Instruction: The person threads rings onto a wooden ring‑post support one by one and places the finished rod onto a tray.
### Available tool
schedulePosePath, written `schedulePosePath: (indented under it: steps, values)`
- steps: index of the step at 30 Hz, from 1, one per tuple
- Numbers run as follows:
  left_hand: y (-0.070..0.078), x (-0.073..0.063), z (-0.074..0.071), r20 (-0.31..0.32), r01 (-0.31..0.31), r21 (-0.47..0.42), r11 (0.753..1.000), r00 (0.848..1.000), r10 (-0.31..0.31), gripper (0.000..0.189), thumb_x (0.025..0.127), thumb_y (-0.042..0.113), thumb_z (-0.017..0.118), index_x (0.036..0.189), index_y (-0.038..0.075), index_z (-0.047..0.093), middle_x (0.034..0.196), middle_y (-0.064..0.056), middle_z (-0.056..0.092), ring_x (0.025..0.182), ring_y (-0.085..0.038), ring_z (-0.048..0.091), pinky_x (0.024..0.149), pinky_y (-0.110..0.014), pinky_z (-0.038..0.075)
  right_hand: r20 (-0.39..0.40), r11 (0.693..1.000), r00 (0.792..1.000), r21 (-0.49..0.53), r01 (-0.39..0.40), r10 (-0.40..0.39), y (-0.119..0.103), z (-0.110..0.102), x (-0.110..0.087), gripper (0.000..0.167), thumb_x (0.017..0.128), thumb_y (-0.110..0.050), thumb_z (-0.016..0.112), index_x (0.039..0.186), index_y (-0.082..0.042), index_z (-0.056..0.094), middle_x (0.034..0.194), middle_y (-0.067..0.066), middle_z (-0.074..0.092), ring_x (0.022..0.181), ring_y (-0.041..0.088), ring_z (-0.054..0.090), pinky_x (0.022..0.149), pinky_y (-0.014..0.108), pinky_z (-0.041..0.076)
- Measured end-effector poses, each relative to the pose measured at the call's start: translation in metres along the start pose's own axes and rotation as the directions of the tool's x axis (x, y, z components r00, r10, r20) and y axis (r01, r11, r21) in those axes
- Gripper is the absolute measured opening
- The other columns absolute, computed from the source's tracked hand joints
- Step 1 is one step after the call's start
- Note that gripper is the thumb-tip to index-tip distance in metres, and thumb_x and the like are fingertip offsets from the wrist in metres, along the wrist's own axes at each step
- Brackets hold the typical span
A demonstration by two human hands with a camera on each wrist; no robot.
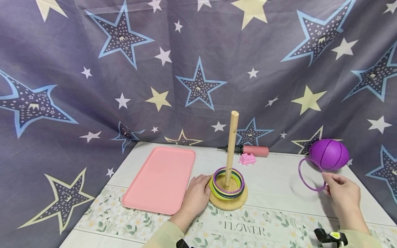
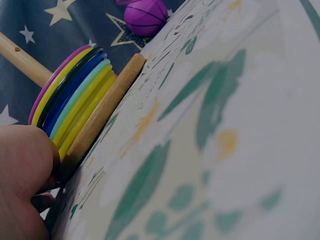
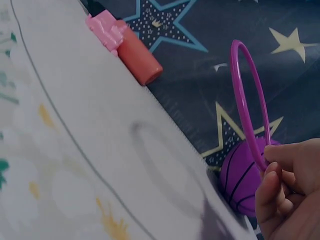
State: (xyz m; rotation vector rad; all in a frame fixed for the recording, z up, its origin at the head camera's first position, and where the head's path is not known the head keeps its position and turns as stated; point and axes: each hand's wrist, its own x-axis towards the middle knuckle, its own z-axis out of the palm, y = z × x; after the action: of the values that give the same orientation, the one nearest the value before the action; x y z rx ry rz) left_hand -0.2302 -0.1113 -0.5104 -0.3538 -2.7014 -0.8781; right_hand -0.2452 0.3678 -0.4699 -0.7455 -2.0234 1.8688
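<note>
A wooden ring toss stand with an upright peg stands mid-table, with several coloured rings stacked around the peg on its round base. My left hand holds the base's left edge, its thumb right beside the rings in the left wrist view. Off to the right, my right hand pinches a purple ring between thumb and fingers. That ring is raised above the table, and its shadow shows in the right wrist view. Behind it sits a purple ball with black lines.
A pink tray lies left of the stand, close to my left hand. Behind the stand are a red and black hand pump and a small pink toy. A star-patterned curtain hangs along the table's back edge.
</note>
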Motion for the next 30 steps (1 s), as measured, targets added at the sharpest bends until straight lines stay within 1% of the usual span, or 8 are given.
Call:
schedulePosePath:
  steps: [5, 9, 10, 13, 18, 21, 26, 30]
  values:
    - [0.0, 0.0, 0.002, 0.013, 0.008, -0.008, 1.0, 1.0, -0.008, 0.038, 0.111, 0.011, 0.061, 0.148, 0.002, 0.067, 0.144, -0.013, 0.07, 0.15, -0.039, 0.053, 0.133, -0.059, 0.029, 0.015, 0.991, 0.998, -0.122, 0.061, -0.06, -0.009, 0.004, -0.007, 0.026, 0.105, -0.033, 0.076, 0.08, -0.039, 0.074, 0.069, -0.011, 0.066, 0.059, 0.004, 0.061, 0.052, 0.019, 0.055]
    - [0.0, -0.001, 0.002, 0.022, 0.015, -0.016, 1.0, 1.0, -0.015, 0.039, 0.112, 0.012, 0.06, 0.149, 0.003, 0.067, 0.145, -0.012, 0.069, 0.151, -0.038, 0.052, 0.134, -0.058, 0.027, 0.037, 0.976, 0.992, -0.177, 0.126, -0.121, -0.019, 0.009, -0.014, 0.018, 0.106, -0.035, 0.076, 0.088, -0.034, 0.077, 0.068, -0.012, 0.066, 0.059, 0.004, 0.061, 0.054, 0.019, 0.055]
    - [0.0, -0.001, 0.002, 0.022, 0.017, -0.017, 1.0, 1.0, -0.016, 0.039, 0.112, 0.012, 0.06, 0.149, 0.004, 0.067, 0.145, -0.011, 0.069, 0.151, -0.037, 0.052, 0.134, -0.058, 0.027, 0.043, 0.974, 0.99, -0.177, 0.142, -0.137, -0.022, 0.011, -0.015, 0.015, 0.105, -0.035, 0.076, 0.091, -0.031, 0.078, 0.069, -0.012, 0.066, 0.06, 0.004, 0.061, 0.054, 0.019, 0.055]
    - [0.0, -0.001, 0.002, 0.016, 0.012, -0.015, 1.0, 1.0, -0.012, 0.039, 0.111, 0.011, 0.061, 0.148, 0.003, 0.067, 0.144, -0.012, 0.069, 0.151, -0.038, 0.052, 0.134, -0.059, 0.028, 0.068, 0.967, 0.982, -0.177, 0.183, -0.173, -0.032, 0.016, -0.019, 0.012, 0.106, -0.035, 0.076, 0.096, -0.028, 0.078, 0.07, -0.011, 0.066, 0.06, 0.005, 0.062, 0.054, 0.019, 0.056]
    - [-0.001, 0.001, 0.001, 0.016, 0.018, -0.018, 1.0, 1.0, -0.018, 0.039, 0.111, 0.012, 0.06, 0.149, 0.004, 0.067, 0.145, -0.011, 0.069, 0.151, -0.038, 0.051, 0.134, -0.058, 0.027, 0.104, 0.964, 0.969, -0.121, 0.237, -0.225, -0.055, 0.026, -0.025, 0.016, 0.105, -0.031, 0.078, 0.09, -0.034, 0.078, 0.069, -0.009, 0.066, 0.059, 0.006, 0.06, 0.051, 0.018, 0.055]
    - [-0.002, 0.001, 0.001, 0.015, 0.017, -0.015, 1.0, 1.0, -0.017, 0.039, 0.111, 0.011, 0.061, 0.149, 0.003, 0.066, 0.146, -0.012, 0.069, 0.151, -0.038, 0.051, 0.134, -0.058, 0.027, 0.121, 0.953, 0.954, -0.101, 0.286, -0.273, -0.068, 0.032, -0.03, 0.014, 0.104, -0.028, 0.08, 0.09, -0.031, 0.079, 0.068, -0.008, 0.065, 0.058, 0.006, 0.059, 0.05, 0.018, 0.054]
    - [-0.002, 0.001, 0.0, 0.006, 0.005, -0.012, 1.0, 1.0, -0.005, 0.04, 0.109, 0.008, 0.062, 0.148, 0.001, 0.067, 0.144, -0.013, 0.069, 0.15, -0.04, 0.053, 0.133, -0.06, 0.029, 0.157, 0.925, 0.921, -0.084, 0.371, -0.356, -0.089, 0.039, -0.04, 0.01, 0.104, -0.023, 0.08, 0.094, -0.025, 0.081, 0.067, -0.007, 0.066, 0.057, 0.005, 0.059, 0.05, 0.018, 0.055]
    - [-0.002, 0.0, 0.0, -0.003, -0.003, -0.011, 1.0, 1.0, 0.003, 0.039, 0.109, 0.007, 0.063, 0.147, 0.001, 0.068, 0.143, -0.014, 0.07, 0.149, -0.041, 0.054, 0.132, -0.06, 0.03, 0.182, 0.911, 0.905, -0.086, 0.403, -0.384, -0.103, 0.044, -0.049, 0.006, 0.103, -0.024, 0.081, 0.098, -0.021, 0.081, 0.069, -0.006, 0.067, 0.059, 0.005, 0.06, 0.052, 0.017, 0.056]
